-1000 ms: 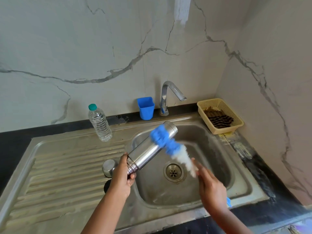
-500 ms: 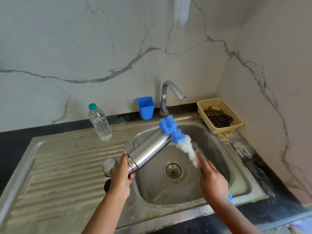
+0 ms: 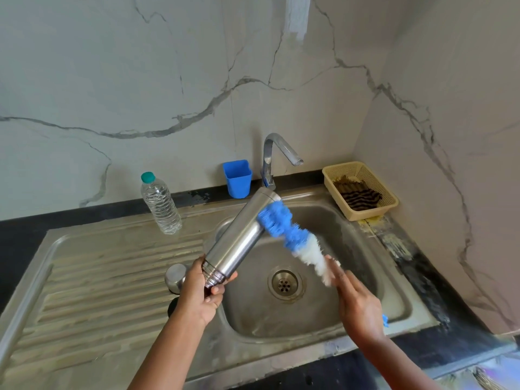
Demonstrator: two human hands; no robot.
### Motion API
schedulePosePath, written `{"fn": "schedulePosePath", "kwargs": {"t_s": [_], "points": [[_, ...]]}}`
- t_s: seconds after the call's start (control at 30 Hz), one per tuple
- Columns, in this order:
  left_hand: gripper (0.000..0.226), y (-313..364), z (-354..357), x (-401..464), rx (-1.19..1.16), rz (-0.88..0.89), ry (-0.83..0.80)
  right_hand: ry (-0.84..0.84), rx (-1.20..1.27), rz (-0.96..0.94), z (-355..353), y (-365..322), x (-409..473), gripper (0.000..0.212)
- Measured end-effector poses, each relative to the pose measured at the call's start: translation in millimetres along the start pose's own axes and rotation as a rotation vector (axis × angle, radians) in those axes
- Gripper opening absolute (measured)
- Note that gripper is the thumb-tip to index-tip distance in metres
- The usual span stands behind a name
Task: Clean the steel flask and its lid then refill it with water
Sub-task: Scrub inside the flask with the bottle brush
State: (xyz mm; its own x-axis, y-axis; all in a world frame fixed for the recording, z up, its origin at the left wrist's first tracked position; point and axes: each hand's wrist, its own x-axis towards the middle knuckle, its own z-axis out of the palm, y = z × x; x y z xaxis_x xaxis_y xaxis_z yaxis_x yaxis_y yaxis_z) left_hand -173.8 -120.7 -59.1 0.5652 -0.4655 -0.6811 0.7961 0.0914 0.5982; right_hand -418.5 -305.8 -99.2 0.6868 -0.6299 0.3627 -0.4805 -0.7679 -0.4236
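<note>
Brush (image 3: 284,229) slid back along flask (image 3: 242,237) toward its base vs 0.5 s ago; outside scrub ongoing, rinse/refill pending. L hand (image 3: 204,294) fingers grip flask neck over sink (image 3: 416,323); R hand (image 3: 357,305) fingers hold brush handle. Lid (image 3: 176,277) on drainboard. Marble walls, dark table (image 3: 19,229), tap (image 3: 277,156).

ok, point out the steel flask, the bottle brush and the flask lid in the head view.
steel flask (image 3: 242,235), head view, mid body.
bottle brush (image 3: 277,219), head view, blue bristles against the flask.
flask lid (image 3: 175,277), head view, domed top, on the drainboard.
</note>
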Motion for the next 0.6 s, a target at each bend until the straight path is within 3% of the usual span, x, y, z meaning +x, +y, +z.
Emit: {"fn": "schedulePosePath", "kwargs": {"t_s": [0.13,0.3,0.37,0.5,0.6], "points": [[0.036,-3.8,4.9,-7.9,-0.034,0.014,0.005,-0.072,-0.101,-0.402,4.4,11.0,-13.7,0.080],[0.042,-1.0,5.9,-13.6,-0.016,-0.046,-0.053,0.079,0.048,0.069,6.1,15.6,-7.3,0.068],[0.043,-1.0,8.1,-15.9,-0.032,-0.043,-0.053,0.073,0.046,0.049,5.5,20.0,-7.7,0.075],[0.040,-1.8,7.9,-17.1,-0.047,-0.013,-0.036,-0.074,-0.079,-0.274,4.3,28.7,-19.6,0.090],[0.038,-0.8,7.2,-19.4,-0.020,0.011,-0.023,-0.067,-0.024,-0.138,4.4,30.6,-17.8,0.074]]}}
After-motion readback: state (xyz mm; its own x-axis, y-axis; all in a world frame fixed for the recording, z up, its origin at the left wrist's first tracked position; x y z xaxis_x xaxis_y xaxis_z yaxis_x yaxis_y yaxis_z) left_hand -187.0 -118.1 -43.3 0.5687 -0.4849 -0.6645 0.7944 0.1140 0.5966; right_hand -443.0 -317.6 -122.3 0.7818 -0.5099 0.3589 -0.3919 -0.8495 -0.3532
